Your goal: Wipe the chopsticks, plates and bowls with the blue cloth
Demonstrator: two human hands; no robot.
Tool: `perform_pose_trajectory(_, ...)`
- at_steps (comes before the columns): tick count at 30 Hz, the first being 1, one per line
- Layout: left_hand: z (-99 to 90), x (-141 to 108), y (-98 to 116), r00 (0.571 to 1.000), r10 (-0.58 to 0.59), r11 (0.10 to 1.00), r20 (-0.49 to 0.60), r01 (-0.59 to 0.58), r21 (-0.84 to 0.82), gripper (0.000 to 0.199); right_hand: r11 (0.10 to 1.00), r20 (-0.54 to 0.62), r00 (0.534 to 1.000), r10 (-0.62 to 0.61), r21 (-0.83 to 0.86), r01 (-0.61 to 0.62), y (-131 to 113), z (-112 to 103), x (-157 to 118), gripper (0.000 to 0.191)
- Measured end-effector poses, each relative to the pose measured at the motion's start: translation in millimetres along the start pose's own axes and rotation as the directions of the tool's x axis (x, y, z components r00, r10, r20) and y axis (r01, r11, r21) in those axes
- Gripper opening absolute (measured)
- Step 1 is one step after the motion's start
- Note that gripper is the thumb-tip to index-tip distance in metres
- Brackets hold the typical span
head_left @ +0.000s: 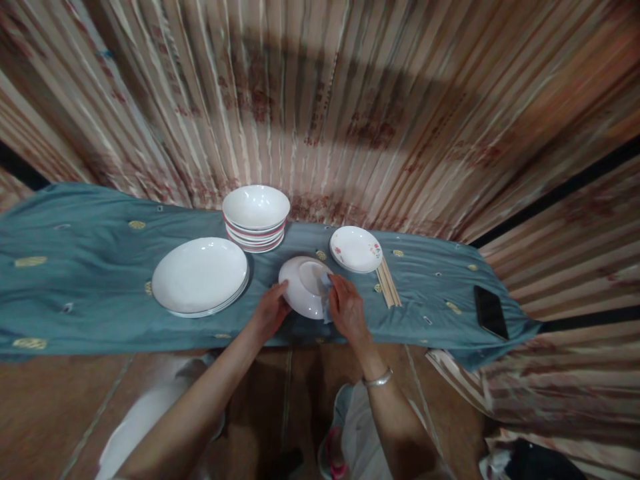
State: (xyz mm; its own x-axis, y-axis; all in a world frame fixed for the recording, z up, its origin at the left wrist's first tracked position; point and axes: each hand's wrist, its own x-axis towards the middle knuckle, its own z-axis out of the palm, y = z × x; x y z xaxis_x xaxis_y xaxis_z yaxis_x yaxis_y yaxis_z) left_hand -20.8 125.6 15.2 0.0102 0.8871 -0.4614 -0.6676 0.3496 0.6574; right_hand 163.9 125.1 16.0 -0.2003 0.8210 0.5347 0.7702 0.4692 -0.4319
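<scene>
A white plate (299, 298) is held up over the front of the cloth-covered table, its underside with the round foot ring facing me. My left hand (271, 311) grips its left rim, thumb on the near face. At the plate's right side, my right hand (347, 308) has its fingers closed on a pale bluish cloth (327, 311) pressed against the underside. Just behind to the right sits a small stack of white plates (356, 249) with a red flower pattern. Several wooden chopsticks (387, 285) lie beside that stack.
Large oval white plates (200, 275) are stacked at the left. Behind them stands a pile of red-rimmed bowls (256, 208). A black phone (491, 311) lies near the right end of the teal tablecloth (100, 273). A pleated curtain (320, 100) hangs close behind the table.
</scene>
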Motion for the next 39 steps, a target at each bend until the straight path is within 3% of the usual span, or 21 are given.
perform_pose_trajectory(3, 3.6, -0.1, 0.9, 1.0, 0.009, 1.0, -0.008, -0.009, -0.003, 0.019, 0.996, 0.091, 0.994, -0.065, -0.046, 0.07, -14.0, -9.7, -7.7, 0.041)
perform_pose_trajectory(6, 7.5, -1.3, 2.7, 1.0, 0.016, 1.0, -0.003, -0.016, 0.004, 0.014, 0.988, 0.184, 0.98, -0.076, -0.121, 0.1, -22.9, -15.3, -15.8, 0.063)
perform_pose_trajectory(8, 10.2, -2.6, 3.7, 1.0, 0.022, 1.0, 0.006, -0.022, 0.011, 0.011, 0.977, 0.235, 0.971, -0.033, -0.196, 0.081, -25.7, -17.2, -19.7, 0.073)
perform_pose_trajectory(11, 14.5, -4.6, 4.2, 0.999, 0.039, 0.999, 0.021, -0.04, 0.024, 0.01, 0.948, 0.267, 0.959, 0.094, -0.319, -0.003, -25.7, -17.4, -23.4, 0.07)
perform_pose_trajectory(15, 21.7, -8.8, 4.8, 0.996, 0.052, 0.998, 0.074, -0.053, 0.02, 0.009, 0.914, 0.222, 0.953, 0.206, -0.391, -0.106, -18.8, -13.1, -26.1, 0.065)
perform_pose_trajectory(24, 33.0, -13.6, 7.0, 0.97, 0.036, 0.999, 0.241, -0.03, -0.032, 0.023, 0.932, 0.011, 0.989, 0.147, -0.336, -0.135, 7.8, -20.6, -11.4, 0.048)
perform_pose_trajectory(28, 29.6, -8.5, 4.6, 0.975, 0.024, 1.0, 0.222, -0.028, 0.013, 0.038, 0.943, -0.036, 0.978, 0.205, -0.262, -0.207, 19.4, -25.8, -7.5, 0.037)
perform_pose_trajectory(34, 25.1, 3.0, -13.4, 0.991, 0.112, 0.989, 0.066, -0.118, 0.093, 0.022, 0.907, -0.049, 0.906, 0.421, 0.047, -0.419, 34.6, -24.8, -6.4, 0.03)
perform_pose_trajectory(37, 29.7, 6.3, -22.4, 0.992, 0.114, 0.985, 0.053, -0.12, 0.127, 0.027, 0.831, -0.022, 0.861, 0.507, 0.278, -0.482, 37.3, -21.2, -4.4, 0.024)
perform_pose_trajectory(39, 34.0, 8.7, -25.8, 0.989, 0.139, 0.977, 0.055, -0.146, 0.154, 0.03, 0.73, 0.012, 0.812, 0.584, 0.43, -0.531, 37.2, -18.9, -2.9, 0.02)
